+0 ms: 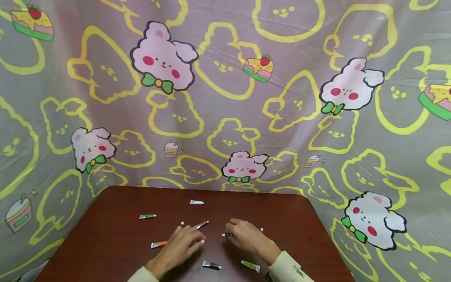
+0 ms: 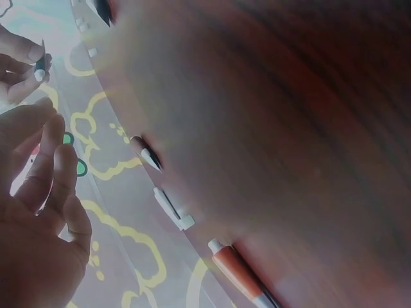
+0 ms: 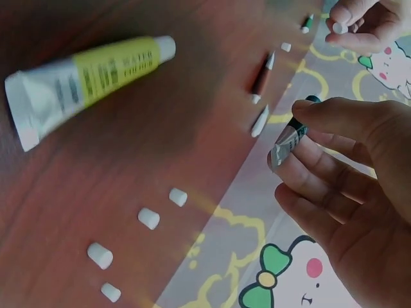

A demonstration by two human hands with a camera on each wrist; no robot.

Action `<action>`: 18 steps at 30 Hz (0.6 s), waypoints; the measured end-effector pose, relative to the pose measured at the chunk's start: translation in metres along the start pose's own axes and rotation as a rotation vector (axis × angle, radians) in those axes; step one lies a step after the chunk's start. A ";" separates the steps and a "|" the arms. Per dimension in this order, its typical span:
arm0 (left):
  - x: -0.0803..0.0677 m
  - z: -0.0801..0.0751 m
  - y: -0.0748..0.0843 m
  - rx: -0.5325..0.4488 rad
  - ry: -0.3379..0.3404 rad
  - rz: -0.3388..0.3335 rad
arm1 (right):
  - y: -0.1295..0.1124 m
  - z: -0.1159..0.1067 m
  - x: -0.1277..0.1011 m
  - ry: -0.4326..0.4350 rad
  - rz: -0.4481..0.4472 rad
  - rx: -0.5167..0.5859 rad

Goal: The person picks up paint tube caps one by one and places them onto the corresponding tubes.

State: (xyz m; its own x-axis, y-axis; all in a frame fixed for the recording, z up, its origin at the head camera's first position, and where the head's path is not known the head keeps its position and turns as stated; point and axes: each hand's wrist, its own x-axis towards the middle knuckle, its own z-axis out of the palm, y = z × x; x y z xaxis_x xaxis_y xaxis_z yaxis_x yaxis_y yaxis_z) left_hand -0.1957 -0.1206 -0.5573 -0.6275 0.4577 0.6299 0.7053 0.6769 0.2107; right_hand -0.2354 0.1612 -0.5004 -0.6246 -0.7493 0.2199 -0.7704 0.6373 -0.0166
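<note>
The right hand (image 3: 347, 186) pinches a small dark paint tube (image 3: 290, 138) just above the worktop (image 1: 282, 219), at about 3 o'clock from the left hand (image 1: 181, 244), which pinches a tiny white cap (image 3: 340, 27); the tube looks light and squishy, so hold its flat crimped end.

Pale cream long sleeves (image 1: 287, 266), perhaps small dark marking near one cuff.

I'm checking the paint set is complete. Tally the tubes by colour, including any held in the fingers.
White tube: 1
Green tube: 1
Brown tube: 1
Orange tube: 1
Black tube: 1
Yellow tube: 1
Dark green tube, in right hand: 1
Total: 7
</note>
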 end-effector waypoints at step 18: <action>0.003 0.005 0.005 -0.004 0.069 0.024 | -0.012 0.003 0.001 -0.028 0.004 0.004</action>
State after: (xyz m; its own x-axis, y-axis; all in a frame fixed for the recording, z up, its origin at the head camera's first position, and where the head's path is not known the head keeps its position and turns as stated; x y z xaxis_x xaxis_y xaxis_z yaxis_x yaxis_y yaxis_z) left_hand -0.1957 -0.1127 -0.5585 -0.5863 0.4331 0.6846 0.7212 0.6640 0.1975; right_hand -0.2276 0.1520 -0.5028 -0.6308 -0.7516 0.1928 -0.7685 0.6396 -0.0210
